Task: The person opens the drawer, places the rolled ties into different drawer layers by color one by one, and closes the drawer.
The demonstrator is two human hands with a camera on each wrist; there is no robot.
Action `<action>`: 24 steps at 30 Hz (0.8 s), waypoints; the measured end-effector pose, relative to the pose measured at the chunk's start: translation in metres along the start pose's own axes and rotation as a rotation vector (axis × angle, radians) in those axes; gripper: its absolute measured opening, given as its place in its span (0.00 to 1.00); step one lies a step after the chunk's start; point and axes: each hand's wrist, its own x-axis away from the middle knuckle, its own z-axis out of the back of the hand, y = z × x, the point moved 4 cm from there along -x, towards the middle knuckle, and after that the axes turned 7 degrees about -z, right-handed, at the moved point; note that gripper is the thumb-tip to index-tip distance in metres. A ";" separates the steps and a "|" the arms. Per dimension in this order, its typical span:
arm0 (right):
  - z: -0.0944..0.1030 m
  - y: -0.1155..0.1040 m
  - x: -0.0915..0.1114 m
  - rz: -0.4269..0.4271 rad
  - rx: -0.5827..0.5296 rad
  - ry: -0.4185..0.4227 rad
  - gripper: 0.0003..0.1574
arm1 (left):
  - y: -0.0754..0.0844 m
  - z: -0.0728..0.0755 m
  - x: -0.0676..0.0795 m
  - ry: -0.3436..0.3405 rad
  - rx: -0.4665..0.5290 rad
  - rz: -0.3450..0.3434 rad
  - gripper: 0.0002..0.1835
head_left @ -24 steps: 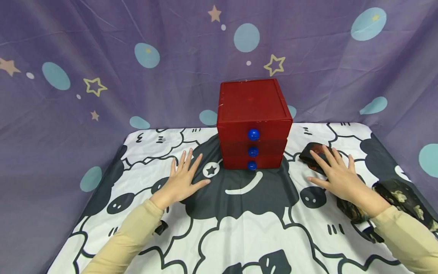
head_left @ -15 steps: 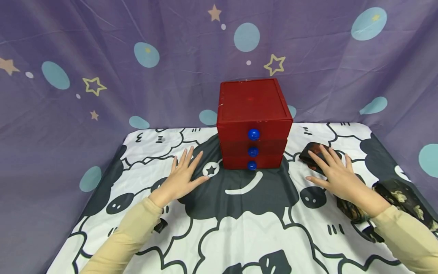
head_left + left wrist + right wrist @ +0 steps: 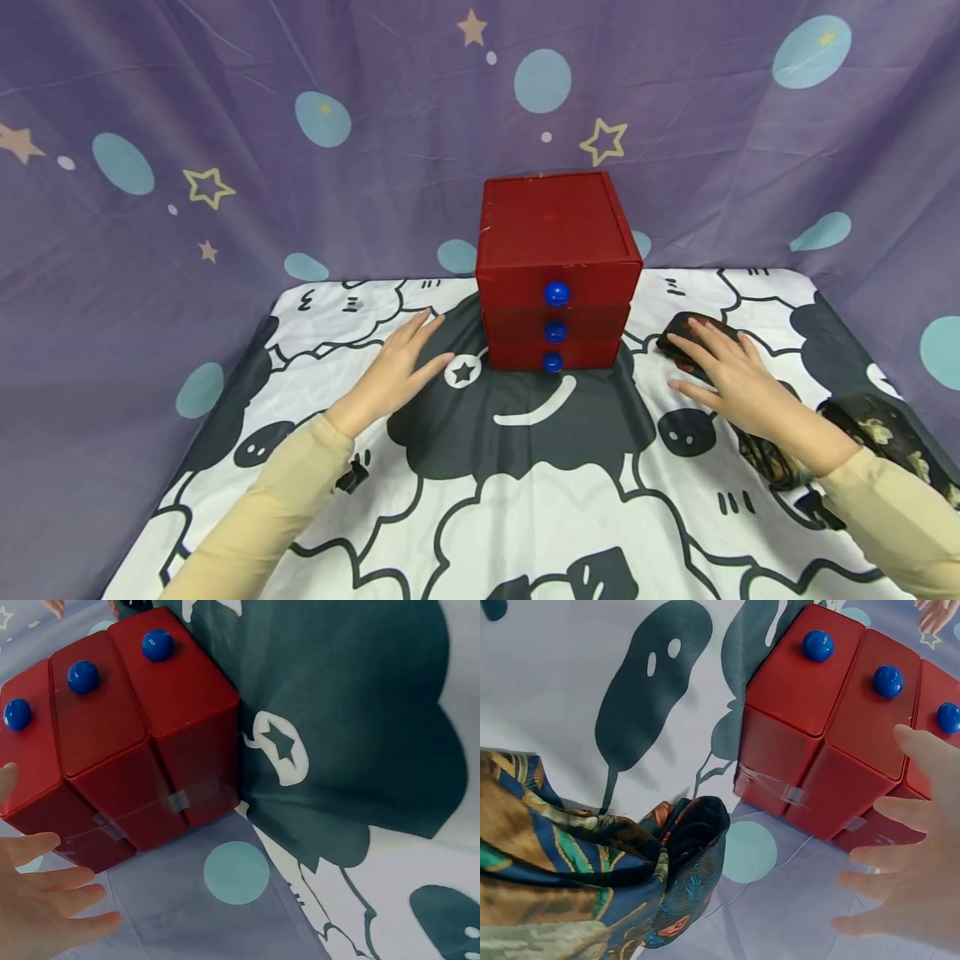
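Note:
A red three-drawer box (image 3: pixel 555 221) with round blue knobs stands at the back middle of the table, all drawers closed. To its left, my left hand (image 3: pixel 382 383) hovers with straight, spread fingers, holding nothing; the left wrist view shows this hand (image 3: pixel 45 892) beside the drawer fronts. My right hand (image 3: pixel 738 387), fingers also extended, is to the right of the box, above a patterned silky cloth (image 3: pixel 776 462). In the right wrist view the folded cloth (image 3: pixel 562 892) shows brown, blue and green, apart from the hand (image 3: pixel 922 847).
A second dark piece of flowered fabric (image 3: pixel 885 433) lies at the table's right side. Black-and-white cartoon cloth (image 3: pixel 540 525) covers the table. Behind the box hangs a purple curtain (image 3: pixel 390 208) with stars and blue ovals.
My left hand has moved slightly forward and its fingers have come closer together. The right hand has shifted a little to the left. The box and fabrics have stayed in place.

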 end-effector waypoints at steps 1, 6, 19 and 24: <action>0.001 -0.001 0.000 0.015 -0.004 0.008 0.38 | 0.000 0.001 -0.002 0.017 0.002 -0.007 0.30; 0.004 -0.006 -0.002 0.085 -0.021 0.062 0.34 | -0.002 0.008 -0.011 0.070 0.035 -0.008 0.28; 0.011 -0.014 -0.007 0.140 -0.075 0.124 0.28 | -0.005 0.022 -0.039 0.199 0.140 -0.011 0.21; 0.013 -0.018 -0.008 0.188 -0.099 0.188 0.26 | -0.004 0.026 -0.049 0.237 0.186 -0.003 0.20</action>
